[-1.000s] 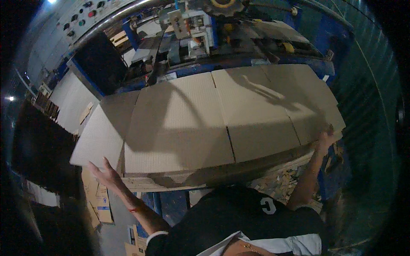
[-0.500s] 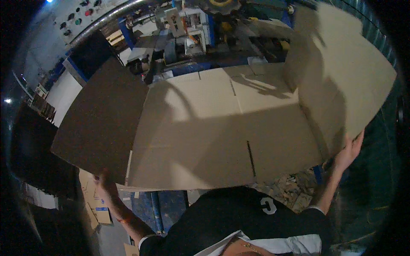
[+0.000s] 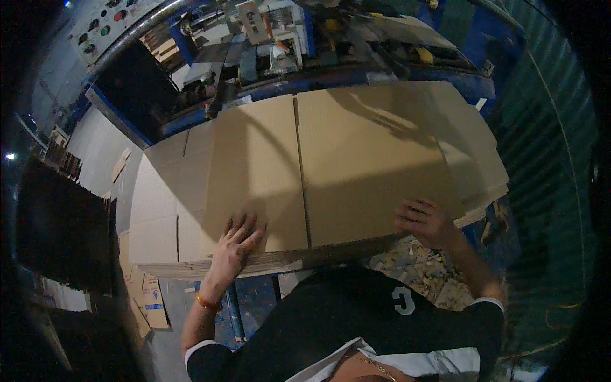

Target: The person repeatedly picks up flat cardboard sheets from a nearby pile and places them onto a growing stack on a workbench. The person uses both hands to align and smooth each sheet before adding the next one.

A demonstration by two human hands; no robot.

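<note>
A large brown cardboard sheet point(image 3: 356, 153) lies folded flat on a stack of the same sheets point(image 3: 191, 267) in front of me. My left hand point(image 3: 235, 245) rests palm down with spread fingers on the sheet's near left part. Over at the near right edge, my right hand point(image 3: 426, 223) presses flat on the same sheet. A crease line runs between the two hands toward the far side.
A blue machine point(image 3: 286, 57) with rollers and parts stands behind the stack. Cardboard scraps point(image 3: 414, 274) litter the floor under the near edge. Flat printed boxes point(image 3: 149, 299) lie at the lower left, beside white sheets point(image 3: 95, 153).
The sheet's two outer panels, lifted half a second ago, are now folded down flat. Both hands moved from the outer edges inward onto the top of the sheet.
</note>
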